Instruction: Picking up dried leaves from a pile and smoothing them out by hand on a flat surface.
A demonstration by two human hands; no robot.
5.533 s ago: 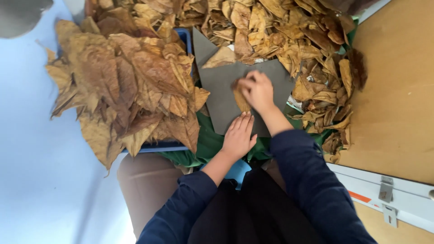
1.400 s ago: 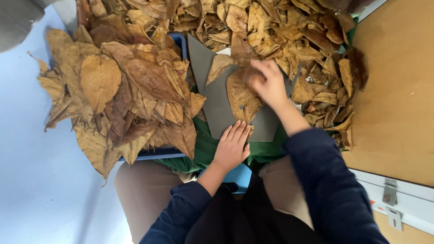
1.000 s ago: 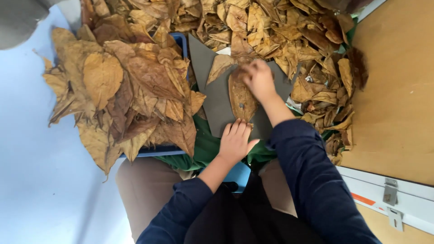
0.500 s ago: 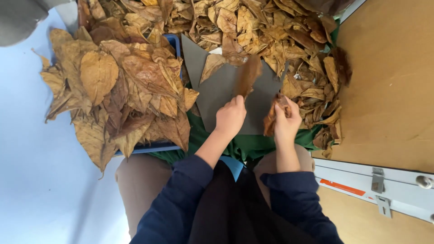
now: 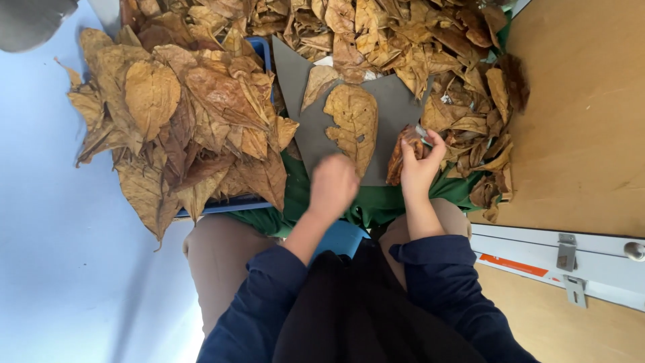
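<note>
The right hand (image 5: 420,167), pressing a leaf on the grey flat board (image 5: 396,107) a second ago, now sits at the board's right edge, pinching a dark brown crumpled leaf (image 5: 402,149). The left hand (image 5: 332,187) has moved up onto the board's lower edge. A large tan dried leaf (image 5: 353,124) now lies uncovered on the board.

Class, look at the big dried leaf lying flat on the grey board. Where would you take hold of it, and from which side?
Probably the narrow lower tip of the dried leaf, approached from the near side beside the left hand. It lies flat on the grey board with holes in its blade, so pinch the tip lightly.
</note>
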